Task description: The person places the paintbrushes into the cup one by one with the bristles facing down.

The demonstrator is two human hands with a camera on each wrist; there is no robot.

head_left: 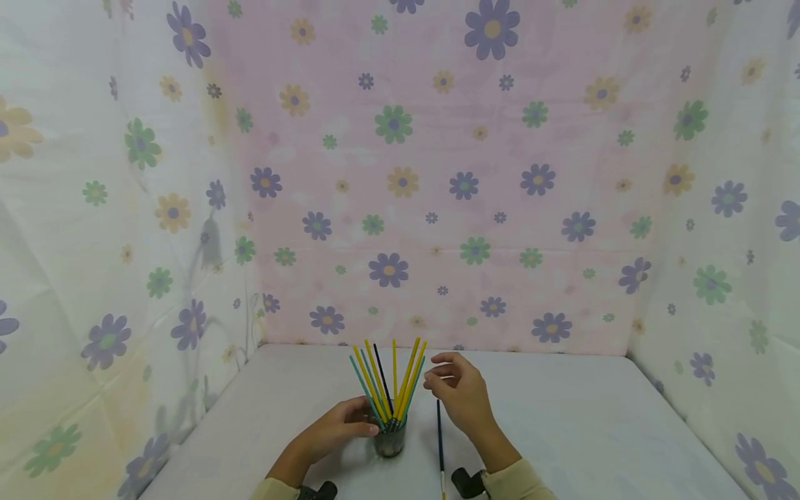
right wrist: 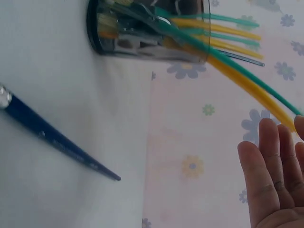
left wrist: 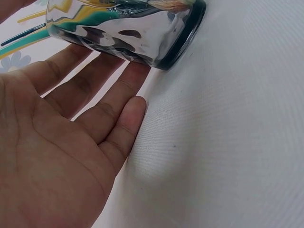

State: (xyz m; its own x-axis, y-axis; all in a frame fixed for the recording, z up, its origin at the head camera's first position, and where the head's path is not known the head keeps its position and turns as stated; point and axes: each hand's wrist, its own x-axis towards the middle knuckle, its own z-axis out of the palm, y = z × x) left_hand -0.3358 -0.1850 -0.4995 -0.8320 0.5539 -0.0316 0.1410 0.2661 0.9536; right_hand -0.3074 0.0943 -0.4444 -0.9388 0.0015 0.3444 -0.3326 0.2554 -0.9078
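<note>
A clear glass jar (head_left: 390, 444) stands upright on the white table, holding several paintbrushes (head_left: 409, 371) with yellow, teal and dark handles, bristles down. My left hand (head_left: 331, 432) holds the jar from its left side, thumb in front and fingers behind. In the left wrist view, the fingers (left wrist: 111, 102) reach along the jar's lower wall (left wrist: 133, 35). To the right of the brush handles, my right hand (head_left: 464, 394) is raised with loosely bent fingers and nothing in them. Below it, a dark blue paintbrush (head_left: 440, 437) lies on the table, its handle pointing away from me.
The white tabletop (head_left: 562, 417) ends at a pink flowered cloth (head_left: 437, 153) at the back. Pale flowered cloths hang at the left (head_left: 56, 264) and right (head_left: 737, 229). Dark wrist cameras (head_left: 467, 482) are strapped near both sleeves.
</note>
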